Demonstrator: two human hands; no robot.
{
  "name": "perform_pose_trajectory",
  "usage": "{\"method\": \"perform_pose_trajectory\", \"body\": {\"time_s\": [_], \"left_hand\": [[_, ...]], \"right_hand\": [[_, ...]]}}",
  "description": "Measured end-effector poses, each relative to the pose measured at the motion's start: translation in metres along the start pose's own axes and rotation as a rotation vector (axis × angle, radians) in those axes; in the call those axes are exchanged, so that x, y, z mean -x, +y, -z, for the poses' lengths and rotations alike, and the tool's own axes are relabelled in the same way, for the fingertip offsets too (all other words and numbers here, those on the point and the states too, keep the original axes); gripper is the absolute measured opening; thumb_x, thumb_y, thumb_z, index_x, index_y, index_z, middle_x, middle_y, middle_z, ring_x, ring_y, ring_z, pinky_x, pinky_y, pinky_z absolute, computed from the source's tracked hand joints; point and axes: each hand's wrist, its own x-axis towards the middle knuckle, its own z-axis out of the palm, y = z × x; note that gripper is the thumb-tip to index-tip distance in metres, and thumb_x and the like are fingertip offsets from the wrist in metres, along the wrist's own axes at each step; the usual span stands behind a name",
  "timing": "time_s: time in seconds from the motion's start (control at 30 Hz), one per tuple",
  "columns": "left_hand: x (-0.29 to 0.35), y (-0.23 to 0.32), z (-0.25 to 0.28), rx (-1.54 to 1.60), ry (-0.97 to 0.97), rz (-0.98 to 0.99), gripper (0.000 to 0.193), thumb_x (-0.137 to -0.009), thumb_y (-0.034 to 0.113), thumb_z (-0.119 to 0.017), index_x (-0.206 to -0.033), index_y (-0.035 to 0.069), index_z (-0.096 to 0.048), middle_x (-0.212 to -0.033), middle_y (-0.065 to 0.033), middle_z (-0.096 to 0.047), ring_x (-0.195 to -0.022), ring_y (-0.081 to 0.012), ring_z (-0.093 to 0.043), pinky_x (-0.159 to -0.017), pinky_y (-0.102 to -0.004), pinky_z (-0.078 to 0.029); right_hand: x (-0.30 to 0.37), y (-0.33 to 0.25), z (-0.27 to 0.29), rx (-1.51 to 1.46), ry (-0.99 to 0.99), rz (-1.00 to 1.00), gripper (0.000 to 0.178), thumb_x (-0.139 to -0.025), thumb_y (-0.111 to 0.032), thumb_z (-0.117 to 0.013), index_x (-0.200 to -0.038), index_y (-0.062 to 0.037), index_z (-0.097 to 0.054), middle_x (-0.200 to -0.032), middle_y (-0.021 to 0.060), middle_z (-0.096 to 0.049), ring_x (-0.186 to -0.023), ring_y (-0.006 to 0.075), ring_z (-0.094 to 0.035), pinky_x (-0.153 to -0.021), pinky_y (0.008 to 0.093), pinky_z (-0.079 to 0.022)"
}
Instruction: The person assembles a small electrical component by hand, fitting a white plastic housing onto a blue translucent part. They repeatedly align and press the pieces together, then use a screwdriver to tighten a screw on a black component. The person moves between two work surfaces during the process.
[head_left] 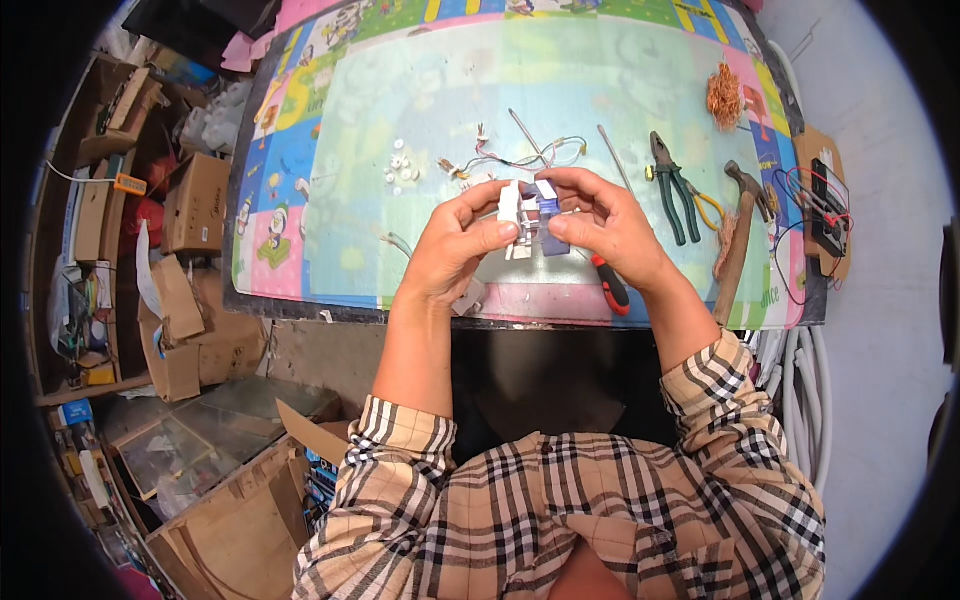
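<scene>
Above the near part of the table, both hands hold a small plastic device between them. My left hand [455,245] pinches its white part [509,205] between thumb and fingers. On the other side, my right hand [608,225] grips its blue-purple part [552,238]. A narrow gap with small inner pieces shows between the two parts; whether they are joined I cannot tell. Just beyond the fingers lie thin coloured wires [520,162] with small connectors. To the left of them are several small white round pieces [398,165]. A red-and-black handle [611,286] sits beside my right wrist.
On the right of the table [420,100] lie green-handled pliers [675,190], a yellow-handled tool [710,208], a hammer [738,235] and a copper wire bundle [724,97]. A black meter-like box [828,210] with leads is at the right edge. Cardboard boxes [195,205] stand left.
</scene>
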Motion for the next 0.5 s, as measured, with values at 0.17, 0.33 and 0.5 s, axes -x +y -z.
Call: {"method": "perform_pose_trajectory", "body": {"time_s": [0.17,0.33,0.5], "left_hand": [[0.0017,0.0044,0.0048,0.033,-0.043,-0.009,0.064,-0.075,0.014,-0.077,-0.129,-0.009,-0.051,-0.120,-0.0143,-0.060,-0.107,-0.0192,-0.059,-0.094,-0.0313,-0.046],[0.0015,0.0047,0.0035,0.066,-0.073,0.021,0.067,-0.075,0.015,-0.076,-0.131,-0.009,-0.048,-0.122,-0.0147,-0.059,-0.109,-0.0192,-0.058,-0.096,-0.0310,-0.045],[0.0016,0.0006,0.0037,0.058,-0.059,0.021,0.068,-0.074,0.013,-0.077,-0.132,-0.009,-0.047,-0.121,-0.0145,-0.059,-0.111,-0.0196,-0.058,-0.098,-0.0313,-0.044]], "right_hand": [[0.0010,-0.0036,-0.0007,0.004,-0.041,-0.044,0.052,-0.083,-0.012,-0.072,-0.130,0.0011,-0.052,-0.113,0.0095,-0.060,-0.098,0.0135,-0.060,-0.085,0.0283,-0.051],[0.0030,-0.0061,-0.0020,0.174,-0.016,0.033,0.053,-0.081,-0.012,-0.073,-0.129,-0.0013,-0.055,-0.110,0.0070,-0.057,-0.100,0.0131,-0.057,-0.083,0.0272,-0.050],[0.0027,-0.0038,-0.0085,0.263,0.015,0.096,0.054,-0.077,-0.015,-0.076,-0.127,-0.0021,-0.058,-0.108,0.0053,-0.055,-0.101,0.0132,-0.053,-0.081,0.0257,-0.047]]}}
